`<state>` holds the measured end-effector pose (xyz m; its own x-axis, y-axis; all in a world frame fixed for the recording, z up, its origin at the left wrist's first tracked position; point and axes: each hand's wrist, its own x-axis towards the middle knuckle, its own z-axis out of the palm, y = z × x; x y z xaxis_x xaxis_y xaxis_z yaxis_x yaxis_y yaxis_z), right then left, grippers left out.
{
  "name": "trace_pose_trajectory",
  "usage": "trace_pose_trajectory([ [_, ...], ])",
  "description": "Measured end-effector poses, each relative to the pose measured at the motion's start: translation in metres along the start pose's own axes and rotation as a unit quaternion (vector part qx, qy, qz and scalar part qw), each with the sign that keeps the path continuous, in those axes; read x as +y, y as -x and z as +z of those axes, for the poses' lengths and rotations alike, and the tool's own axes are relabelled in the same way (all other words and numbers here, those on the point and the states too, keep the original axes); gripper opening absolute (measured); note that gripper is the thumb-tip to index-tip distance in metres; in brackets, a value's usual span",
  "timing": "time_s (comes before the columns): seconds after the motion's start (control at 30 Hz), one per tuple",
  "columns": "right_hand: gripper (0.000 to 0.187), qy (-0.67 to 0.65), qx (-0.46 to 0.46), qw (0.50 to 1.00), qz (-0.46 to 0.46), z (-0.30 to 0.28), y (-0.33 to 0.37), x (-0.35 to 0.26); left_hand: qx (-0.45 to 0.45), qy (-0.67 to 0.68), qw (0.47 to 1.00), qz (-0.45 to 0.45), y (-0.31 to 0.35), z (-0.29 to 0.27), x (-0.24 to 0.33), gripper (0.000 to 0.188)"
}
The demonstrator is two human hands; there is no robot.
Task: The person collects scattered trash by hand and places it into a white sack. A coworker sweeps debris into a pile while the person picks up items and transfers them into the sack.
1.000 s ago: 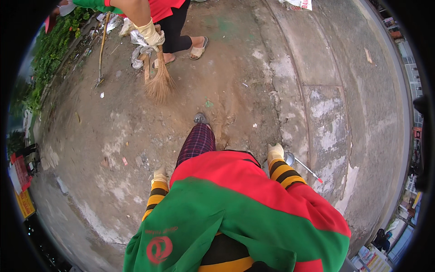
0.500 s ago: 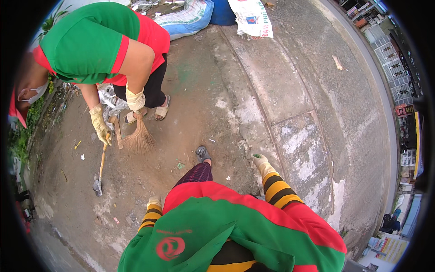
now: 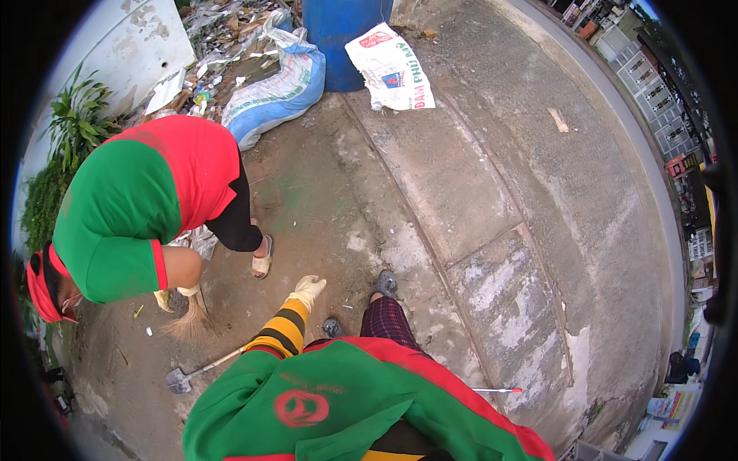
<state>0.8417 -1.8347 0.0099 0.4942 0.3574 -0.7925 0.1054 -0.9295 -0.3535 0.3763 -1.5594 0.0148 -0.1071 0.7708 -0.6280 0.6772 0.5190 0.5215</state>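
My left hand (image 3: 307, 291), in a cream glove, reaches forward above the ground with fingers loosely apart and nothing visible in it. Behind that arm's yellow-and-black sleeve runs the handle of a small grey shovel (image 3: 179, 382); its blade rests on the ground, and the handle's far end is hidden. My right hand is out of sight beneath my body. A thin pale stick with a red tip (image 3: 507, 390) juts out at my right side; what holds it is hidden. At left a bent-over co-worker (image 3: 146, 207) has gloved hands by a straw broom (image 3: 189, 321).
Ahead stand a blue barrel (image 3: 338, 46) and a blue-and-white sack (image 3: 280, 100), with a white printed sack (image 3: 392, 69) against the barrel. Rubbish (image 3: 223, 46) lies behind them by a white wall (image 3: 138, 54). Concrete slabs (image 3: 469, 223) with raised seams run along my right.
My view has shifted. My left arm has swung forward and my right hand has gone out of sight. The co-worker bends lower; the shovel now lies by my left sleeve, away from the co-worker's hand.
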Motion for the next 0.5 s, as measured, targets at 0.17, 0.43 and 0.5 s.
trace_pose_trajectory([
  [0.17, 0.032, 0.130, -0.035, 0.990, 0.045, -0.009, -0.052, -0.022, -0.077, 0.089, 0.993, 0.012, -0.044, 0.017, 0.069, 0.057],
  [0.43, 0.036, 0.139, 0.014, 0.988, -0.068, -0.086, -0.190, -0.263, 0.051, -0.070, 0.989, -0.123, -0.080, -0.045, 0.081, 0.049],
  [0.5, 0.038, 0.088, 0.046, 0.987, -0.127, -0.100, -0.231, -0.361, 0.099, 0.112, 0.980, -0.128, -0.097, -0.054, 0.083, 0.048],
])
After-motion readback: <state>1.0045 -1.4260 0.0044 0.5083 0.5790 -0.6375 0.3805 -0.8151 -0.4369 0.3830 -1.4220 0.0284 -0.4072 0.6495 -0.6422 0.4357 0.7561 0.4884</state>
